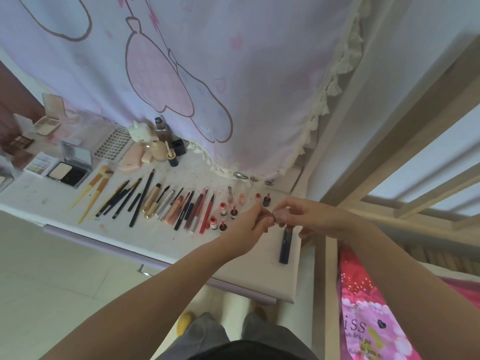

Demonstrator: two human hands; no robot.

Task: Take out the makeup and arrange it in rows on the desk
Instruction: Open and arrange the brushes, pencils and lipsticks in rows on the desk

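Both hands meet above the right part of the white desk (161, 245). My left hand (253, 224) and my right hand (293, 216) pinch the two ends of a small brownish-pink makeup item (271, 215) between them. Just below my right hand lies a dark blue tube (285, 246). Left of the hands, pencils, brushes and lip tubes (155, 203) lie side by side in a row. Several small red-capped bottles (223, 211) stand between that row and my hands.
Powder compacts and palettes (70, 170) sit at the back left, with bottles and a white figurine (161, 144) behind the row. A pink printed curtain (207, 87) hangs over the desk's back edge. A wooden bed frame (322, 268) and pink bag (368, 307) stand right.
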